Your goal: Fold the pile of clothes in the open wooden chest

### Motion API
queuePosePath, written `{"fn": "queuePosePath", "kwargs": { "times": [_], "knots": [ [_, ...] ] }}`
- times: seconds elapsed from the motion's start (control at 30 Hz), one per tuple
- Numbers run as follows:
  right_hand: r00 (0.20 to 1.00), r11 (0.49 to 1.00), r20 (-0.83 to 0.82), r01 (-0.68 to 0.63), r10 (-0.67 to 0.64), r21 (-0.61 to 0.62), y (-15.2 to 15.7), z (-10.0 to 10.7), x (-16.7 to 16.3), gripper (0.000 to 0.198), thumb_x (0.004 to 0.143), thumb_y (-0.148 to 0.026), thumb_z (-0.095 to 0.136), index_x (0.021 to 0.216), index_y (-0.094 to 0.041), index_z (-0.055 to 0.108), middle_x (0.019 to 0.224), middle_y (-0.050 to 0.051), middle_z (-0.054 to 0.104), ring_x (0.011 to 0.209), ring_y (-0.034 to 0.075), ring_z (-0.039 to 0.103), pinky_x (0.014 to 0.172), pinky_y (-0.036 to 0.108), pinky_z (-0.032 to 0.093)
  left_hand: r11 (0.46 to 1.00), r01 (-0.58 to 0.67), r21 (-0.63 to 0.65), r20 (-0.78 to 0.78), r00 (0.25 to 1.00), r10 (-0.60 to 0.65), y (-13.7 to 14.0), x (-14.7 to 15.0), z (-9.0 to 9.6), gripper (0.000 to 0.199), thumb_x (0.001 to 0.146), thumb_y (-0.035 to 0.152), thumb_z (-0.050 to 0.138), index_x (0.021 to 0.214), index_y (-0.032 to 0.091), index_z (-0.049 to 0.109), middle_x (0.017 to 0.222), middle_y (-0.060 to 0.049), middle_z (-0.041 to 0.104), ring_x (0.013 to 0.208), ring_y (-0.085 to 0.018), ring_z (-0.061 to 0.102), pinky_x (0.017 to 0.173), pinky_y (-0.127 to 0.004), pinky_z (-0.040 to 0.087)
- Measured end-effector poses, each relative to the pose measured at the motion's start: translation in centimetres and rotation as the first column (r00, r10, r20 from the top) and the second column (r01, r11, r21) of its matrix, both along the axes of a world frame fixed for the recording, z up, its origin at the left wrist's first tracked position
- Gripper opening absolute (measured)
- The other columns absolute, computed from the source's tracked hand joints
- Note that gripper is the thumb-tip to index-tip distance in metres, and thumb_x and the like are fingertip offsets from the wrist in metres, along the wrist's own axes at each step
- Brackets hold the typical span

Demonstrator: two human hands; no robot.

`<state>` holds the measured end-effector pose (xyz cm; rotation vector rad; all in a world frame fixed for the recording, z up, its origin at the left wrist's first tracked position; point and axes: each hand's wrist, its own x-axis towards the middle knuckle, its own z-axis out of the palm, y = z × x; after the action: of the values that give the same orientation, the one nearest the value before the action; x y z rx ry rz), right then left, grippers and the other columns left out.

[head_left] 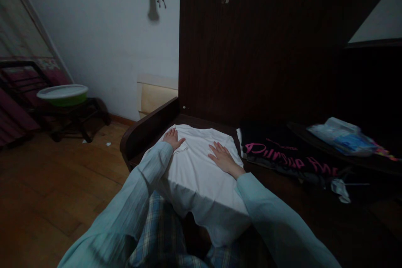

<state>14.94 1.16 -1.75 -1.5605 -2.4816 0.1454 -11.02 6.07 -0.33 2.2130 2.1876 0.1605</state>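
A white garment (201, 180), probably a shirt, lies spread over a dark wooden surface, and its near part hangs down over the front edge. My left hand (172, 138) rests flat on its far left part, fingers stretched out, beside a small fold. On the right part of the cloth my right hand (222, 158) lies palm down with the fingers spread. Shallow wrinkles run through the fabric between the two hands. Neither hand grips anything.
Right of the garment sits a stack of dark folded clothes (282, 155) with pink lettering. Beyond it lies a clear and blue plastic bag (344, 138). A raised wooden side rail (147, 123) borders the left. A green basin (64, 96) stands on a dark chair (75, 113).
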Motion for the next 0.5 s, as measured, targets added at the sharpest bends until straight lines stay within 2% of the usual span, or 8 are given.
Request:
{"fn": "queuePosePath", "kwargs": {
  "times": [0.1,0.2,0.3,0.4,0.5],
  "knots": [
    [1.000,1.000,-0.007,0.002,-0.002,0.009,0.0,-0.2,0.0,0.056,0.085,-0.051,0.022,0.130,-0.020,0.033,0.139,0.010,0.024,0.129,0.022,0.018,0.102,0.039,0.016,0.999,0.024,0.040,-0.027,0.999,-0.023,-0.3,0.2,0.1,0.068,0.081,0.054,0.023,0.130,0.007,0.030,0.139,-0.014,0.024,0.128,-0.024,0.019,0.103,-0.036,0.017],
    [1.000,1.000,-0.006,0.002,-0.001,0.012,-0.1,-0.3,0.0,0.056,0.085,-0.051,0.022,0.129,-0.020,0.034,0.139,0.011,0.025,0.128,0.023,0.019,0.102,0.040,0.015,0.991,0.101,0.087,-0.061,0.994,-0.096,-0.5,0.4,0.0,0.061,0.081,0.052,0.026,0.126,0.012,0.037,0.138,-0.010,0.029,0.128,-0.024,0.020,0.103,-0.038,0.016],
    [1.000,1.000,0.002,0.001,-0.001,0.016,-0.3,-0.2,0.1,0.055,0.085,-0.051,0.024,0.129,-0.019,0.034,0.139,0.011,0.026,0.128,0.024,0.019,0.102,0.041,0.017,0.994,0.087,0.064,-0.055,0.995,-0.084,-0.7,0.5,-0.2,0.067,0.079,0.057,0.024,0.128,0.011,0.033,0.139,-0.013,0.025,0.128,-0.026,0.018,0.102,-0.039,0.016],
    [1.000,1.000,0.021,0.004,-0.004,0.007,-0.2,0.8,0.0,0.055,0.084,-0.050,0.029,0.126,-0.016,0.039,0.137,0.013,0.030,0.126,0.026,0.023,0.100,0.041,0.020,0.998,0.062,0.023,-0.050,0.997,-0.061,-0.7,0.7,-0.4,0.076,0.078,0.062,0.021,0.131,0.008,0.027,0.140,-0.016,0.020,0.128,-0.029,0.016,0.101,-0.040,0.016],
    [0.999,1.000,0.046,0.009,-0.009,0.000,0.4,2.6,-0.9,0.051,0.083,-0.048,0.033,0.116,-0.013,0.050,0.128,0.016,0.043,0.120,0.028,0.035,0.096,0.042,0.027,0.997,0.076,0.016,-0.060,0.995,-0.075,-0.6,1.2,-0.5,0.078,0.077,0.063,0.020,0.131,0.007,0.027,0.140,-0.017,0.018,0.128,-0.030,0.014,0.102,-0.041,0.015]
  ]
}}
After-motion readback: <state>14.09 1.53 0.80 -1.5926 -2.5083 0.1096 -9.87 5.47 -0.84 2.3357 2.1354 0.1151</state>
